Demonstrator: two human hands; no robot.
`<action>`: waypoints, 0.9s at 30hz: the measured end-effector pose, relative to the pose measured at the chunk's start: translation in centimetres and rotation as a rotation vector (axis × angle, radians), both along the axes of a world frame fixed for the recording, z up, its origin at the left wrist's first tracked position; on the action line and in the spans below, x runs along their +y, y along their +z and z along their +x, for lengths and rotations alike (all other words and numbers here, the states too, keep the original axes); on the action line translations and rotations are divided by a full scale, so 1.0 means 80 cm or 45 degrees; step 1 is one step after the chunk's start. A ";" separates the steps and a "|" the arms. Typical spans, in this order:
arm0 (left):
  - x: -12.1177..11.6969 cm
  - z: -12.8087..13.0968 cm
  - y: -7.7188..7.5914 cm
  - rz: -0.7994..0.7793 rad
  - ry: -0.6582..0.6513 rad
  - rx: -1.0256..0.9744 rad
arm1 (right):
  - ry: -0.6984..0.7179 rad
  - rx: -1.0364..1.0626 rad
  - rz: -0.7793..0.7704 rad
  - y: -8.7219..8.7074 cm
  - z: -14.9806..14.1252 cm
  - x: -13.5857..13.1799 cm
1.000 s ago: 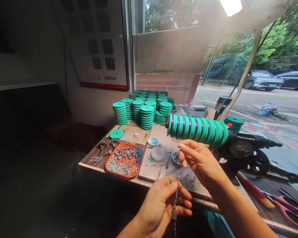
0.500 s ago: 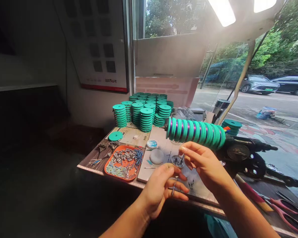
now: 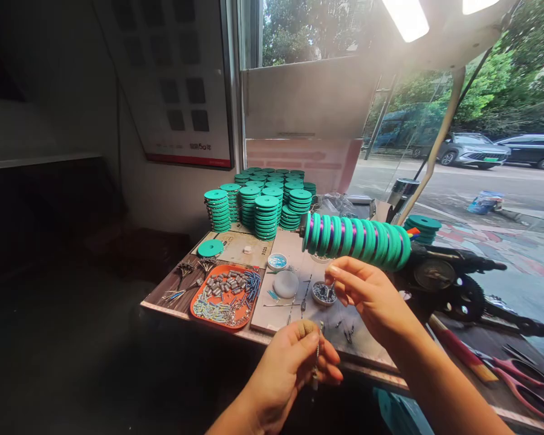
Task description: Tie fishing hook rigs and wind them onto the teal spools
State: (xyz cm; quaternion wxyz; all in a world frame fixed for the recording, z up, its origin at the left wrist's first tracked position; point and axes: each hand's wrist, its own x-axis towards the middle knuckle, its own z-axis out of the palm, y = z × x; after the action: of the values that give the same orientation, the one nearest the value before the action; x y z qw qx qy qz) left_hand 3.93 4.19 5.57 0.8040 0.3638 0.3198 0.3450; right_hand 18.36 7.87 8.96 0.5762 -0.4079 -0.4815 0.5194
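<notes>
Beaded strand point(image 3: 318, 355) is hanging nearside of parts dish point(image 3: 323, 297), left hand point(image 3: 295, 357) pinching it; right hand point(image 3: 361, 289) is hovering beside dish, grip unclear. Strand is looking part-built; similar strands point(image 3: 304, 304) are lying left of dish.

Probable beads point(image 3: 324, 292) in dish point(image 3: 323, 303), right of tray point(image 3: 241, 311), spool stacks point(image 3: 266, 219) behind both

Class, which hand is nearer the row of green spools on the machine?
Right. The right hand is just below the green spools in the picture; the left hand is lower and farther away.
</notes>
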 end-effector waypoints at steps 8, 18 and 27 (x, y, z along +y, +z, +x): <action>-0.005 0.001 -0.007 0.028 0.019 -0.096 | 0.026 0.043 -0.075 -0.002 -0.001 0.001; 0.027 0.006 0.015 0.275 0.027 -0.006 | 0.042 -0.138 0.027 0.001 0.003 -0.001; 0.031 0.024 0.029 0.165 0.098 -0.105 | 0.153 -0.126 -0.045 -0.006 0.000 -0.011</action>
State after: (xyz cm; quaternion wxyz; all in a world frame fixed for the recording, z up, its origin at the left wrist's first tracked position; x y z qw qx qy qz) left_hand 5.87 6.70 7.91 0.7774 0.3879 0.2770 0.4104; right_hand 18.39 7.01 8.50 0.5122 -0.4136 -0.5237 0.5407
